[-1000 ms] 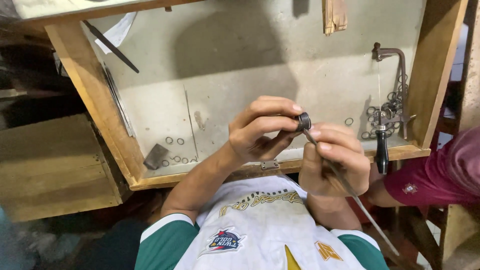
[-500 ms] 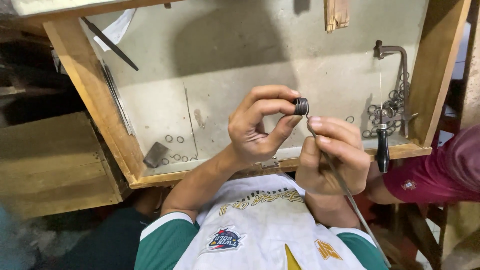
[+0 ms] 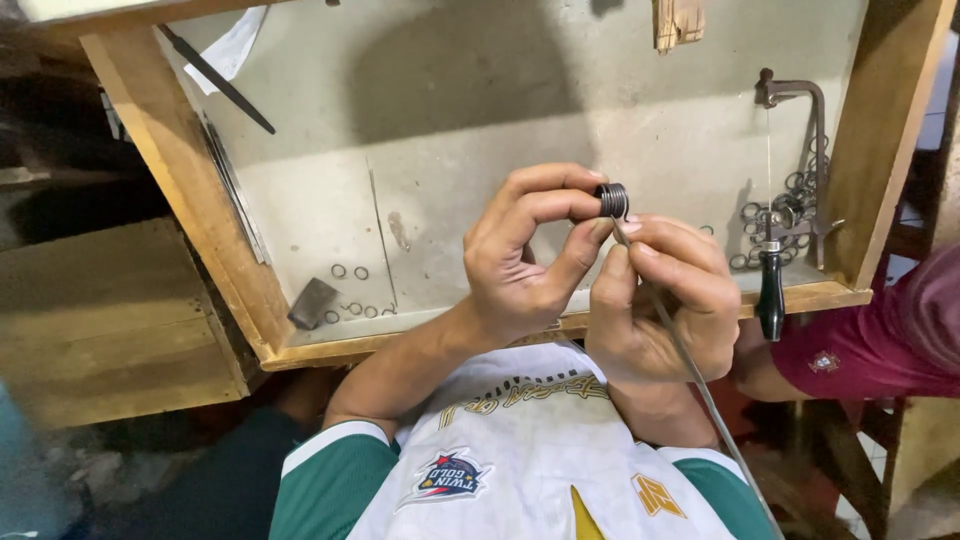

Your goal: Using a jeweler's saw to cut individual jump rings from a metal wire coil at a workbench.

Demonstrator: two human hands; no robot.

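Wire coil (image 3: pixel 612 199) between both hands' fingertips

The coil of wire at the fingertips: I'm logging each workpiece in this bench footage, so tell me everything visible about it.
The coil of wire is a small, dark grey metal spiral of tightly packed turns forming a short cylinder. It is held in the air above the wooden tray, pinched between thumb and fingers of the left hand. A straight length of the same wire runs from its underside down through the right hand toward the person's lap. Whether a rod sits inside cannot be told.
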